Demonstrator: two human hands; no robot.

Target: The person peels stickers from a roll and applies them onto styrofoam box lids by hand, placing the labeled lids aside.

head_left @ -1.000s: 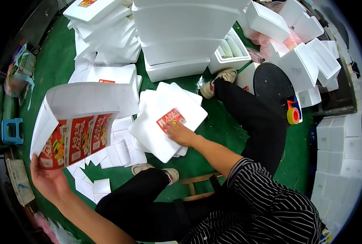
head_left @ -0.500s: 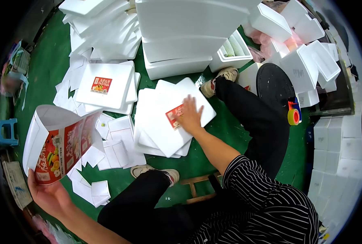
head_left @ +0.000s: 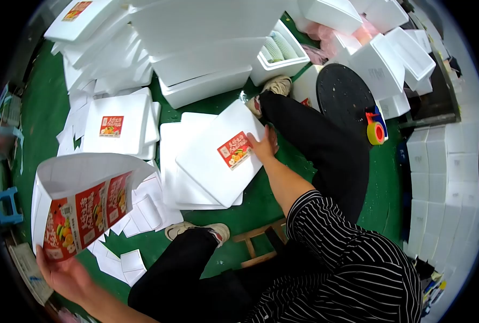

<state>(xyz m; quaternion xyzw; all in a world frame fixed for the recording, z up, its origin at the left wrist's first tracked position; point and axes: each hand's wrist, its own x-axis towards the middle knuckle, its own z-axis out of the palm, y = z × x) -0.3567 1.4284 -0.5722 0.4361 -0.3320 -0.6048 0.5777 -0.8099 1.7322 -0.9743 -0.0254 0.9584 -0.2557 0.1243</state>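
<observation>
My left hand (head_left: 67,275) pinches the lower edge of a curled sheet of stickers (head_left: 80,229), white on the back with red fruit labels on its face. At the middle, a white foam lid (head_left: 207,164) lies turned at an angle on other foam lids. A red fruit label (head_left: 234,151) is on its top, near the right edge. My right hand (head_left: 265,146) grips that right edge, thumb on top beside the label and fingers over the side, partly hidden.
Another lid pile with a labelled top (head_left: 91,121) lies to the left, above scattered backing paper (head_left: 142,210). Tall foam boxes (head_left: 207,40) stand ahead. At right are a round black stool (head_left: 344,99) and a tape roll (head_left: 375,133). My legs flank the pile.
My right hand has slid from the label to the lid's right edge, uncovering the whole label. The top lid has turned and shifted. The sticker sheet stays in my left hand.
</observation>
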